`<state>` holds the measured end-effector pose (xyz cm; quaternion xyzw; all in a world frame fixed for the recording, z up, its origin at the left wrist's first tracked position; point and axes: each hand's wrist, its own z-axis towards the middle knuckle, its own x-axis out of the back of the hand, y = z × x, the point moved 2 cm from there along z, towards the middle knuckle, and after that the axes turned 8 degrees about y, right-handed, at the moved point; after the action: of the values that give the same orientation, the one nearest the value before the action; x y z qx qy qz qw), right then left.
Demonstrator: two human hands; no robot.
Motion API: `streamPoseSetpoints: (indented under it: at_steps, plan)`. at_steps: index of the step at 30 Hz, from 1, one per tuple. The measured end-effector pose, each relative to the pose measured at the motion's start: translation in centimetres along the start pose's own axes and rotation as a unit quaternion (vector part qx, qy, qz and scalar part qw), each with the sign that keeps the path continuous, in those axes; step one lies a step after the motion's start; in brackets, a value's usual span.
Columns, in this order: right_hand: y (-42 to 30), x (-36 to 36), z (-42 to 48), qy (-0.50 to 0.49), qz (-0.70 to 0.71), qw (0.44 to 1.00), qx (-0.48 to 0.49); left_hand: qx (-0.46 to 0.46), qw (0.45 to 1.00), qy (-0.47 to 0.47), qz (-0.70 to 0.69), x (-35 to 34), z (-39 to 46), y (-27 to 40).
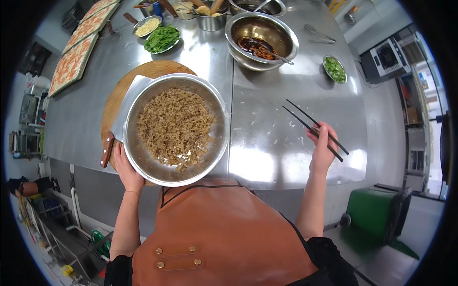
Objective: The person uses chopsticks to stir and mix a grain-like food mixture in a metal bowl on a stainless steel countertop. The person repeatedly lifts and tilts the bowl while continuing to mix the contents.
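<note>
My left hand (126, 169) rests against the lower left rim of a steel mixing bowl (222, 139); whether its fingers grip the rim is hard to tell. Brown minced filling (175, 125) fills much of the bowl, glistening near the bottom. Under the bowl lie a cleaver (127, 102) with a wooden handle and a round wooden chopping board (111, 93). My right hand (323, 143) holds a pair of dark chopsticks (304, 123) above the steel table (264, 136), their tips apart and pointing up and left, touching nothing.
Sauce-topped dough sheets (69, 69) lie far left. Beyond the board stand a plate of chopped greens (162, 38), a dish of minced garlic or similar (147, 26) and a steel pot (212, 22). A bowl of dark sauce (291, 41), a whisk (319, 34) and a small greens dish (335, 69) are at right.
</note>
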<state>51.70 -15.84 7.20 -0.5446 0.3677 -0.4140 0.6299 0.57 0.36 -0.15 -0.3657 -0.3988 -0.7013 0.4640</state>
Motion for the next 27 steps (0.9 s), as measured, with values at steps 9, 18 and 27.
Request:
streamPoseSetpoints:
  at_steps: [9, 18, 27]
  plan:
    - [-3.7, -4.1, -5.1, -0.065, 0.139, 0.985, -0.081, -0.022, 1.000, -0.011, -0.005, -0.2, 0.5, 0.2]
    - [-3.5, -5.5, -6.3, -0.010, 0.009, 1.000, 0.019, -0.028, 0.999, -0.010, -0.039, 0.3, 0.9, 0.4]
    - [-7.8, -14.5, -13.1, -0.337, -0.028, 0.941, -0.021, -0.018, 0.997, 0.008, -0.080, 0.8, 0.7, 0.1]
